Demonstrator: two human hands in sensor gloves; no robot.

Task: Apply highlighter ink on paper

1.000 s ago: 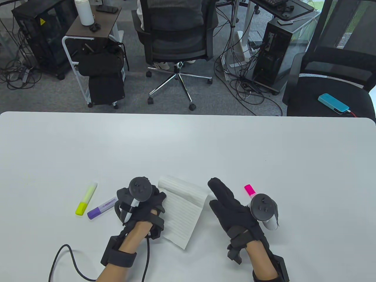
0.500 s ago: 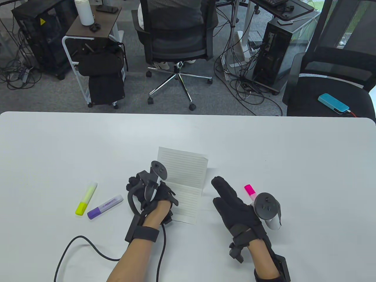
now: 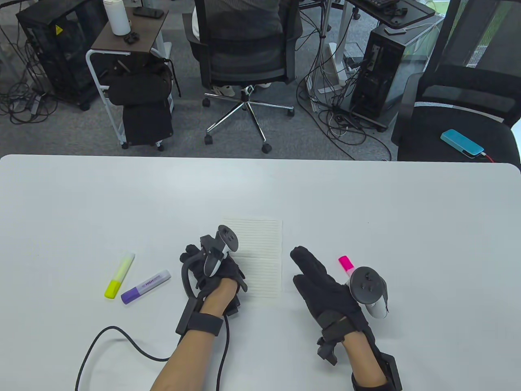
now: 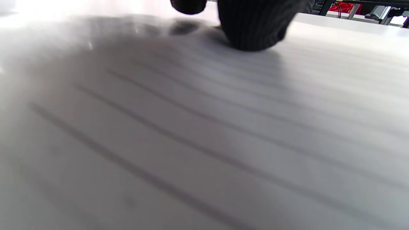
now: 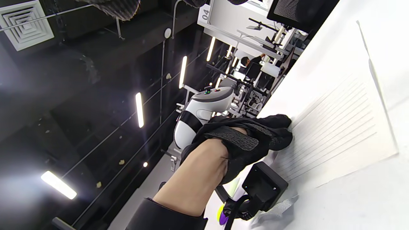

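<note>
Black gloves [image 3: 211, 271] (bare forearms); white-grey trackers [image 3: 368, 291]

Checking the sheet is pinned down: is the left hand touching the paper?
Touching. The left wrist view shows a gloved fingertip pressed on the lined paper; left hand.

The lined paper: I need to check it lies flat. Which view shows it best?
The table view: the lined paper lies open on the table, left hand on its edge. The left wrist view shows only blurred lines; the right wrist view shows it obliquely.
</note>
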